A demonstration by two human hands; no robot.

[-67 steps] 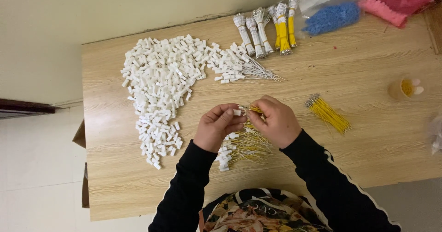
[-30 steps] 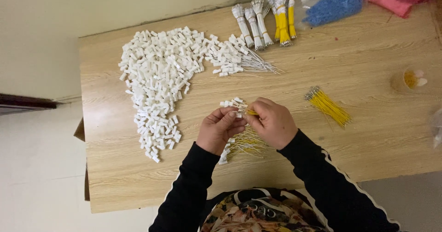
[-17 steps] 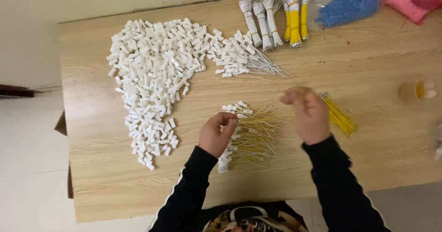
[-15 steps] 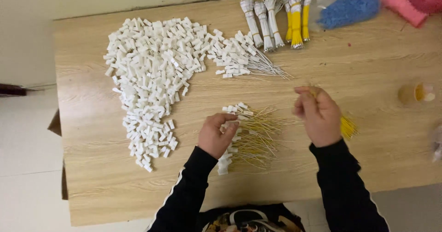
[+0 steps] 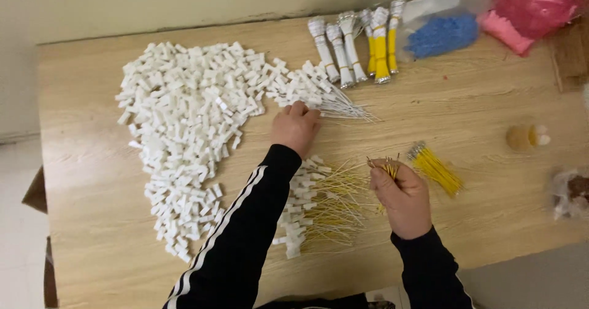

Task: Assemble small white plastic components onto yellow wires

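Your right hand (image 5: 402,195) is closed around a small bunch of thin yellow wires with metal tips (image 5: 386,166), the tips fanning up above your fingers, over the light wooden table (image 5: 478,119). Your left hand (image 5: 296,126) reaches forward, fingers curled down onto the edge of the big heap of small white plastic connectors (image 5: 190,119); whether it grips one is unclear. Between your arms lies a pile of finished connectors with yellow wires (image 5: 322,208). Just right, a loose yellow wire bundle (image 5: 437,169).
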